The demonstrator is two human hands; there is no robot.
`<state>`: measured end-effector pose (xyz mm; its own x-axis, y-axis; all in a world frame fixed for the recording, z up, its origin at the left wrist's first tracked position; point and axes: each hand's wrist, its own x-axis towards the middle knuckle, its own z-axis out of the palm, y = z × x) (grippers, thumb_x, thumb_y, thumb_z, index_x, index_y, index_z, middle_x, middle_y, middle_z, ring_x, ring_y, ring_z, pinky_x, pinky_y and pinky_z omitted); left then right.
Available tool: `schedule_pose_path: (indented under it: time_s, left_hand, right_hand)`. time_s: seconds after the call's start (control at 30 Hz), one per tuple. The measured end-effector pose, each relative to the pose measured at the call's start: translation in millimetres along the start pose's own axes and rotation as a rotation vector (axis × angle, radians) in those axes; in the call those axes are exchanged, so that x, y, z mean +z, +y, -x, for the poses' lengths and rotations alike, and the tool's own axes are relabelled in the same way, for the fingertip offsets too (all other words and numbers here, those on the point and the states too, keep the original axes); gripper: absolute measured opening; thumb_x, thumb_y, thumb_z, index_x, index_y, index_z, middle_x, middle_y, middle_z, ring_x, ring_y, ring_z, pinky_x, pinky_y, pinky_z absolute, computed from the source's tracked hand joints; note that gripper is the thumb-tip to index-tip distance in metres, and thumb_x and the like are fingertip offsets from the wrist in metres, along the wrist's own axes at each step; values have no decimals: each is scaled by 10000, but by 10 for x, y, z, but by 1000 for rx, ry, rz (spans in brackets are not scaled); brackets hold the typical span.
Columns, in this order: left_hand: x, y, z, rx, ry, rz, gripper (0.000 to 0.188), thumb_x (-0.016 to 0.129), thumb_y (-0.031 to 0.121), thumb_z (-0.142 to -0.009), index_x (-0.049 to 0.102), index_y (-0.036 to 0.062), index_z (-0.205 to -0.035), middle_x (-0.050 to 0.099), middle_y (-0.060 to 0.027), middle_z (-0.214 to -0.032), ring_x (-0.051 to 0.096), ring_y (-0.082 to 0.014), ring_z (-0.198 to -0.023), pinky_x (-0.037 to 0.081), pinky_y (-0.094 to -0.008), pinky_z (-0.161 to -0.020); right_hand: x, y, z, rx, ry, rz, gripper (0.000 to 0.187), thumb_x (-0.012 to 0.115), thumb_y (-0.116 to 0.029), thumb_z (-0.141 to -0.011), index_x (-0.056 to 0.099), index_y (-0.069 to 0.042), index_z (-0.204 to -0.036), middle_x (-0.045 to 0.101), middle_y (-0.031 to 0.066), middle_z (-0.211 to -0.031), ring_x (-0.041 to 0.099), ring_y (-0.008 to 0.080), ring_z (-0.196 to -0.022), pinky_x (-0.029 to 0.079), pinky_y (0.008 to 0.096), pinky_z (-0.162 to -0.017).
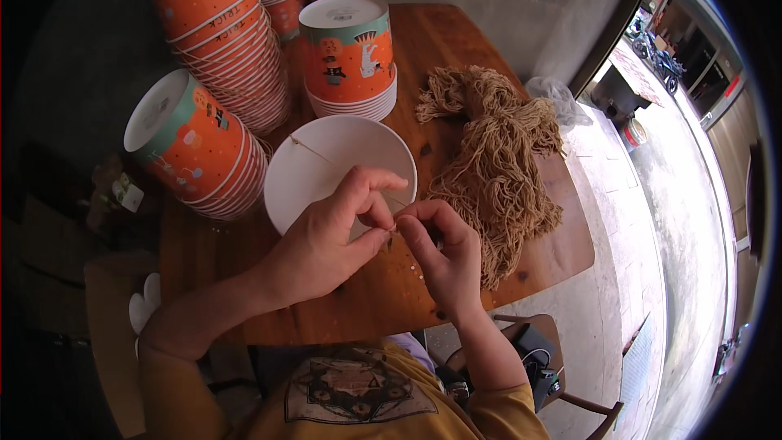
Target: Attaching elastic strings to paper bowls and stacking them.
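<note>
String point(296, 141) is pinched by both hands point(322, 240) point(450, 265) over a wooden table point(350, 318) near a grey wall point(497, 0).

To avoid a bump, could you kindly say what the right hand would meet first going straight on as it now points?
The right hand would probably meet the left hand first, though the depth between them is unclear.

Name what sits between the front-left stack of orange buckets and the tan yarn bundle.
In the head view, an open white container, then a strip of wooden table before the yarn bundle.
</note>
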<state>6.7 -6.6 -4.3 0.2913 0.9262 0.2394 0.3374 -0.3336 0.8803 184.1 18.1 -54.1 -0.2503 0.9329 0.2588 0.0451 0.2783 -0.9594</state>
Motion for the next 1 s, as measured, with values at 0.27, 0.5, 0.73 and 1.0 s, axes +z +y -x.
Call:
schedule_pose_path:
  time_s: [0.27, 0.5, 0.73, 1.0]
  left_hand:
    - [-31, -7, -7, 8, -5, -76, 464, 616, -91, -853, 453, 34, -1269, 594, -53, -811, 618, -149, -803, 501, -311, -796]
    - [-131, -59, -37, -208, -47, 167, 481, 625, -25, -897, 418, 36, -1327, 600, -35, -911, 590, -93, -867, 473, -252, -814]
    - [-145, -46, -48, -293, -87, 278, 459, 620, 4, -918, 419, 43, -1329, 581, -15, -955, 559, -72, -906, 449, -240, -839]
    - [-99, -52, -43, -257, -103, 180, 463, 600, -28, -910, 426, 54, -1331, 574, -11, -947, 559, -76, -907, 449, -250, -856]
  right_hand:
    - [49, -7, -32, 111, -34, -264, 119, 639, -100, -960, 646, 15, -990, 659, -10, -853, 571, 32, -763, 479, 198, -701]
    - [42, 33, 0, -97, 41, -3, 159, 688, -62, -912, 634, -29, -1058, 642, -9, -810, 533, 21, -656, 453, 197, -600]
    - [20, 131, 71, -421, 50, 324, 249, 715, -45, -874, 630, -69, -1106, 674, 40, -758, 621, 105, -566, 485, 266, -501]
    - [73, 204, 67, -434, 45, 364, 214, 691, -10, -853, 615, -67, -1045, 666, 61, -737, 654, 187, -577, 497, 297, -505]
